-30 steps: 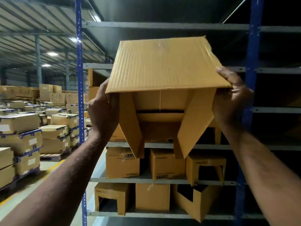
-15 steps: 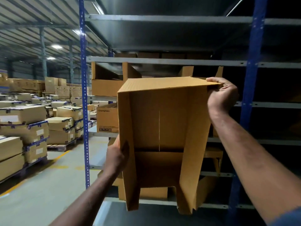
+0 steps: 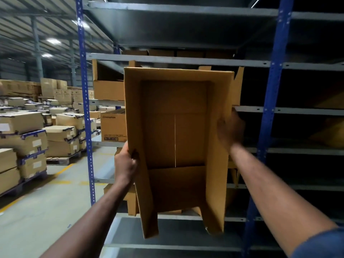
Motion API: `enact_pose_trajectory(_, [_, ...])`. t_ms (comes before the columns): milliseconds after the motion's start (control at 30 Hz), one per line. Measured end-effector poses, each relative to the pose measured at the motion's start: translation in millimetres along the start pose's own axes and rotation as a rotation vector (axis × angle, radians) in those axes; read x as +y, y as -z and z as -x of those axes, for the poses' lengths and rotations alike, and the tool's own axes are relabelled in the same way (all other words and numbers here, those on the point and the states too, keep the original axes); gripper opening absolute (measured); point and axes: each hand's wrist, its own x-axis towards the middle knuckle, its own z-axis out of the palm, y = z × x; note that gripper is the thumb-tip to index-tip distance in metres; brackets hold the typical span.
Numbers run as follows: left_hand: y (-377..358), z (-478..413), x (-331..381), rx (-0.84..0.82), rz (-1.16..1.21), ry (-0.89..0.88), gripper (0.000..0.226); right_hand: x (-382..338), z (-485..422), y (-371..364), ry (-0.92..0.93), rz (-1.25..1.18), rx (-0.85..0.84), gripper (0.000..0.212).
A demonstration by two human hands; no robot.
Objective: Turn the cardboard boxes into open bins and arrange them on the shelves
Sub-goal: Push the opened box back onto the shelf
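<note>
– Shelving [image 3: 186,60] first, yes? What does it look like?

– A tall rack with grey shelf boards and blue uprights [image 3: 84,90]. It fills the middle and the right of the view. To the left there is a warehouse floor [image 3: 46,211] with stacks of taped cartons [image 3: 22,127] on pallets.

– And where is the cardboard box [image 3: 175,127]?

– It is held up in the air in front of the rack, between the two blue uprights. Its open side faces the camera, so the inside and the back panel with a centre seam are visible. Its top edge is just under the front edge of one shelf board. Two long side flaps [image 3: 149,220] hang down at the bottom, and a shorter flap sits between them.

– Are there other boxes on the shelves?

– Yes. Behind the box, on the left, an open bin [image 3: 108,90] stands on a shelf. One shelf lower there is a closed carton printed "Crompton" [image 3: 113,129]. More cardboard shows lower down, partly hidden.

– What does the left grip [image 3: 126,164] do?

– It is clenched on the left wall of the box, low on the edge, with the fingers curled round it.

– And the right grip [image 3: 230,129]?

– It lies against the outside of the right wall, about halfway up. It is blurred, so I cannot tell whether the fingers curl round the wall or only press on it.
</note>
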Motion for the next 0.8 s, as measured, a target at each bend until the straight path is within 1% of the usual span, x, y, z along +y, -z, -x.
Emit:
enact_pose_trajectory(33, [0, -3, 2, 0.002, 0.016, 0.022, 0.024, 18, 19, -6, 0.0, 0.011, -0.03, 0.039])
enact_pose_trajectory(100, [2, -9, 2, 0.001, 0.032, 0.07, 0.025, 58, 60, -19, -0.038, 0.021, -0.089, 0.026])
enact_pose_trajectory(133, [2, -12, 1, 0.0, 0.024, 0.088, 0.026, 79, 80, -23, -0.061, 0.057, -0.152, 0.021])
enact_pose_trajectory(167, [4, -15, 1, -0.004, 0.017, 0.105, 0.027, 97, 98, -25, -0.074, 0.112, -0.209, 0.019])
enact_pose_trajectory(233, [6, -21, 2, -0.028, 0.017, 0.142, 0.032, 117, 121, -24, -0.129, 0.126, -0.278, 0.016])
enact_pose_trajectory(300, [8, -24, 7, -0.061, 0.012, 0.169, 0.041, 118, 128, -21, -0.12, 0.137, -0.294, 0.018])
enact_pose_trajectory(367, [8, -26, 16, -0.075, -0.009, 0.175, 0.045, 109, 120, -21, -0.185, 0.202, -0.259, 0.02])
enact_pose_trajectory(433, [6, -26, 23, -0.108, -0.03, 0.192, 0.048, 100, 103, -24, -0.256, 0.193, -0.211, 0.012])
enact_pose_trajectory(467, [4, -26, 24, -0.15, -0.044, 0.206, 0.05, 95, 94, -24, -0.264, 0.201, -0.189, 0.008])
enact_pose_trajectory(533, [0, -22, 22, -0.282, -0.07, 0.262, 0.051, 84, 76, -22, -0.283, 0.183, -0.155, 0.006])
enact_pose_trajectory(633, [0, -8, 11, -0.478, 0.031, 0.428, 0.048, 68, 49, -17, -0.29, 0.206, -0.195, 0.009])
enact_pose_trajectory(700, [4, 3, 7, -0.612, 0.102, 0.522, 0.045, 57, 29, -15, -0.286, 0.245, -0.231, 0.014])
enact_pose_trajectory(733, [5, 6, 5, -0.656, 0.129, 0.559, 0.043, 50, 20, -14, -0.281, 0.263, -0.256, 0.017])
enact_pose_trajectory(800, [8, 10, 6, -0.679, 0.162, 0.599, 0.043, 38, 6, -13, -0.275, 0.289, -0.287, 0.023])
